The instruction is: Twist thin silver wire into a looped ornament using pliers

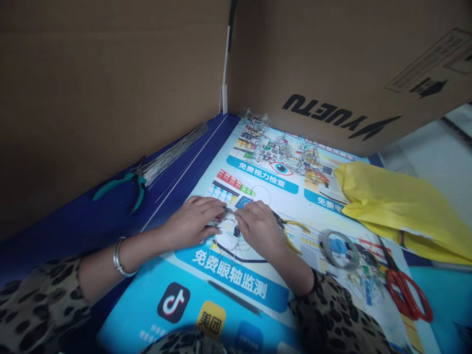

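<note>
In the head view, the left hand [197, 220] and the right hand [260, 228] pinch a thin wire piece [230, 216] between them, above the printed sheet [147, 305]. The yellow-handled pliers [291, 231] lie just beside the right hand. Further right are 1 ring-shaped roll [339, 250], the red-handled scissors [403, 290] and the yellow bag [401, 209]. On the left, the teal-handled pliers [127, 186] touch a bundle of straight wires [173, 155]. Wire pieces [283, 150] sit near the cardboard [306, 64].
</note>
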Available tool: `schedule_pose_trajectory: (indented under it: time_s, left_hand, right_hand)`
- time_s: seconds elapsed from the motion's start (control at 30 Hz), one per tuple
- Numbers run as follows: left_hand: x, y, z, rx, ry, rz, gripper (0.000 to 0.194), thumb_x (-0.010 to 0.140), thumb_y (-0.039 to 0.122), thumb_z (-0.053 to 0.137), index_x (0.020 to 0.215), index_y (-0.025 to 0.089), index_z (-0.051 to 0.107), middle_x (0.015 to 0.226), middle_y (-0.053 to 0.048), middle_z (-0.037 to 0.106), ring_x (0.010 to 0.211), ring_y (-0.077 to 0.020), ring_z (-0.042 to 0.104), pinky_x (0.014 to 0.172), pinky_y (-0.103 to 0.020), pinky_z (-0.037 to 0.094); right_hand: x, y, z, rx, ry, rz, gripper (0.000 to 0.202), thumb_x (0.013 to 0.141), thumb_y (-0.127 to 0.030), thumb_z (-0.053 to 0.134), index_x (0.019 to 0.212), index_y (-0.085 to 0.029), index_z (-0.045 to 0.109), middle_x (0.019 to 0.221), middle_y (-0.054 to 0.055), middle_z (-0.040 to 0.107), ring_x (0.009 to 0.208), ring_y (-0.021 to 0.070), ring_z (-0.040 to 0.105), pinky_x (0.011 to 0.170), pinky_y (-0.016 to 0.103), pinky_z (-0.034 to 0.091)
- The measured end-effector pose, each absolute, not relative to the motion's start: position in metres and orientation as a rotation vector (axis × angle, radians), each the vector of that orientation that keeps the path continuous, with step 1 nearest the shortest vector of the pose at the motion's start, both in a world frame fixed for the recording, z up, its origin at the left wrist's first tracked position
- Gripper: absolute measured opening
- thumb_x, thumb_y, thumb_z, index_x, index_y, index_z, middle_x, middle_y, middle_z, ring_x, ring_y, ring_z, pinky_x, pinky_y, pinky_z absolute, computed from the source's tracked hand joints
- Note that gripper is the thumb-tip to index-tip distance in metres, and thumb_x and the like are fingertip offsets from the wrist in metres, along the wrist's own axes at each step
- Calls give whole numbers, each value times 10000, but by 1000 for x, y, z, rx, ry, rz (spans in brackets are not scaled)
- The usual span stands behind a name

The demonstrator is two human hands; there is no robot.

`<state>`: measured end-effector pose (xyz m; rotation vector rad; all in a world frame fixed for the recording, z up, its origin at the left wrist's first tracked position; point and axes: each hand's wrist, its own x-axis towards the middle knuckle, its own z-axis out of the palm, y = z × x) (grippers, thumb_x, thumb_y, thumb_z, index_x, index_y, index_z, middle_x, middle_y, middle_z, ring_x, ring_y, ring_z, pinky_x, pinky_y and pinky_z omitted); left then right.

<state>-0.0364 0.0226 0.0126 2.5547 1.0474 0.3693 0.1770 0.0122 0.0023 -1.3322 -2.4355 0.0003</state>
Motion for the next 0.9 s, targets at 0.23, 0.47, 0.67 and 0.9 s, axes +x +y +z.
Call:
schedule_pose_trajectory:
  time_s: [0.23,0.47,0.67,0.9]
  left_hand:
    - [-36,22,11,2680,1069,274,376,880,236,447,1255,240,456,1333,-39,469,1234,-216,373,951,-382,283]
    - [-42,25,8,2745,1114,190,671,725,191,596,1343,220,337,1395,-46,390,1299,-224,283,1001,-382,226]
    - [-43,30,4,2759,1112,222,598,747,175,572,1314,215,386,1388,-56,400,1290,-235,301,989,-407,239]
    - [-45,34,0,2628,1062,489,337,896,220,420,1224,230,495,1290,-49,514,1220,-202,406,960,-386,307]
  right_hand:
    - [182,10,2,-1391,-2495,-106,220,878,-235,414,794,-179,610,777,67,557,817,199,445,729,333,319]
    - [182,3,0,-1457,-2486,-211,207,858,-295,441,788,-169,590,771,73,549,810,223,438,710,360,303]
    - [187,2,1,-1461,-2466,-79,189,852,-294,458,792,-167,585,794,81,559,833,223,458,734,361,335]
    - [198,4,-2,-1277,-2376,201,134,817,-240,507,917,-178,572,895,71,586,888,213,489,795,370,383]
